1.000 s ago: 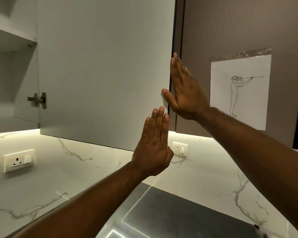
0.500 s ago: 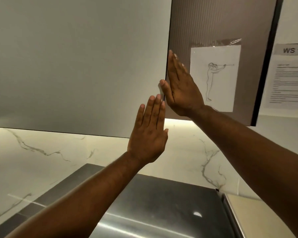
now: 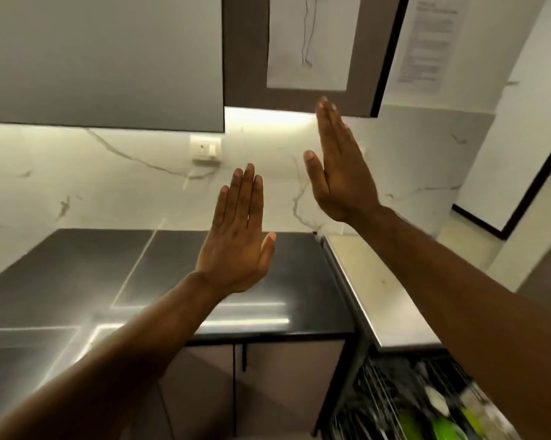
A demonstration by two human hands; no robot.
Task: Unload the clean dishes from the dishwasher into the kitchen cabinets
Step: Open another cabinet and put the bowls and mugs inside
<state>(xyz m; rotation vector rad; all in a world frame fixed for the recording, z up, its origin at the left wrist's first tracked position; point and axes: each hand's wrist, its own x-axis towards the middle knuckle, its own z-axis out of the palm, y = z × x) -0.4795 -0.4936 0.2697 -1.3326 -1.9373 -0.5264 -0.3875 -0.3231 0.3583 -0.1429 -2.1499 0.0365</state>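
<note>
The cabinet door (image 3: 102,58) above is no longer touched; the left hand (image 3: 236,246) and right hand (image 3: 341,173) are held flat, empty. The dishwasher rack (image 3: 410,404) below-right is likely revisited next.

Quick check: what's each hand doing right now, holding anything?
Left hand: open, fingers straight, holding nothing.
Right hand: open, fingers straight, holding nothing.
</note>
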